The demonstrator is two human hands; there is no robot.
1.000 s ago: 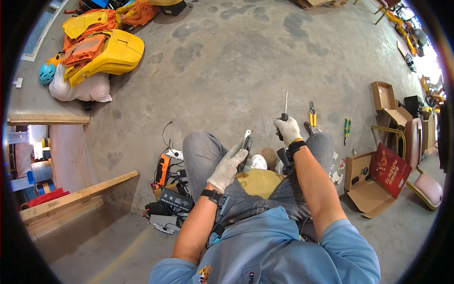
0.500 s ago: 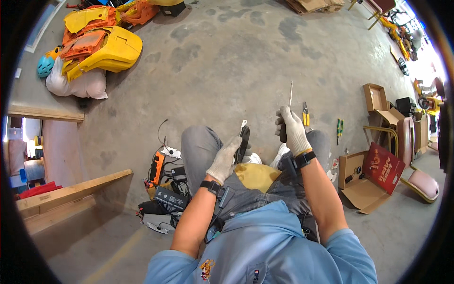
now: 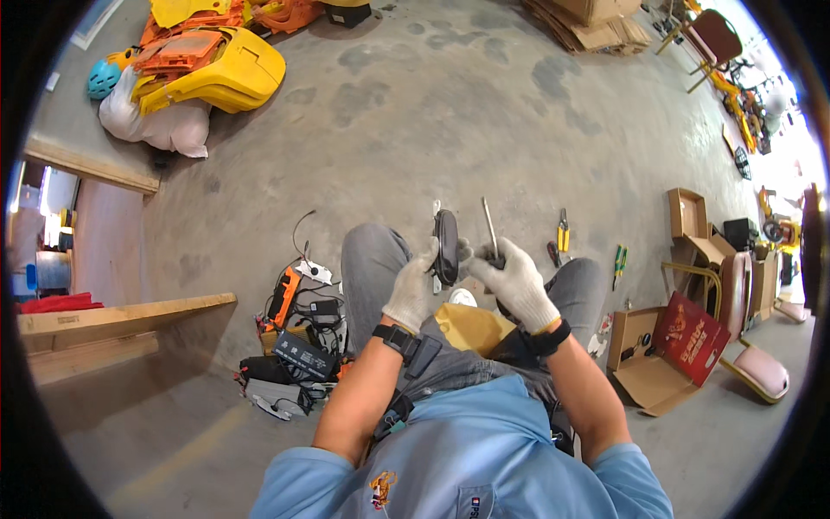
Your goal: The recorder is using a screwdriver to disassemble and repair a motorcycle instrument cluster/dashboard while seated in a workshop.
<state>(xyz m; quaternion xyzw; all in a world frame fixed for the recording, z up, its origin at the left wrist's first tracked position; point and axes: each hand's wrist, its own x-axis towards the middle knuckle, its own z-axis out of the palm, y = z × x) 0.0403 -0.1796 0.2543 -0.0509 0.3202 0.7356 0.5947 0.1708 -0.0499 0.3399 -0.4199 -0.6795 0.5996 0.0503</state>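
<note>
In a grey-white glove, my left hand [image 3: 413, 290] is closed around a long black rounded part [image 3: 446, 246], held upright between my knees. A narrow metal strip [image 3: 437, 208] shows past its upper end. My right hand [image 3: 517, 278], gloved too, is closed on a screwdriver [image 3: 488, 221] whose thin shaft points up and away from me. Its handle is mostly hidden by my fingers. The fingertips of my right hand come close to the black part; whether they touch it I cannot tell. Below both hands lies a yellow piece of material [image 3: 471, 327] between my thighs.
Yellow-handled pliers [image 3: 564, 235] and green-handled pliers [image 3: 619, 264] lie on the floor to the right. Beyond them stand an open cardboard box [image 3: 644, 381] and a chair [image 3: 754, 368]. Wires, an orange part [image 3: 284, 294] and a black battery-like box [image 3: 304, 355] sit left.
My right hand has come left and down with the screwdriver, close to my left hand. The black part has turned, showing its broad side. The view has shifted slightly.
</note>
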